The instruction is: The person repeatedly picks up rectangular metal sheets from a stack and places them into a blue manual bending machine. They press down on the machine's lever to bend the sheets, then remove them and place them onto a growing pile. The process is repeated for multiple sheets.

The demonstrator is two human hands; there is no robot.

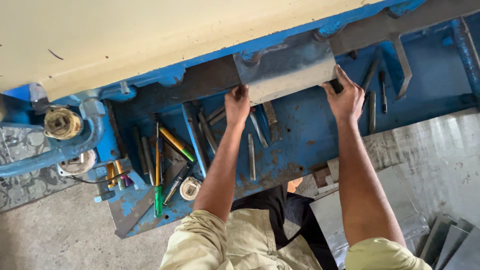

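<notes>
Head view, sheet: a thin grey rectangular metal sheet (287, 75) lies flat on the worn blue machine bed (300, 140), its far edge pushed in under the cream-coloured machine body (150, 35), likely so that the edge sits square in the slot.
Head view, axis: the sheet's long axis runs left to right, tilted slightly up to the right; its short side points into the machine.
Head view, left hand: the left hand (237, 103) pinches the sheet's near left corner, fingers curled together.
Head view, right hand: the right hand (346, 97) grips the near right edge, thumb on top and fingers pressed together; a hold at both ends seems meant to keep it level.
Head view, surroundings: flat steel bars (251, 155), a yellow and green marker (176, 144) and a green-handled tool (158, 192) lie on the bed, left of the hands; more grey sheets (450, 240) are stacked at lower right.
</notes>
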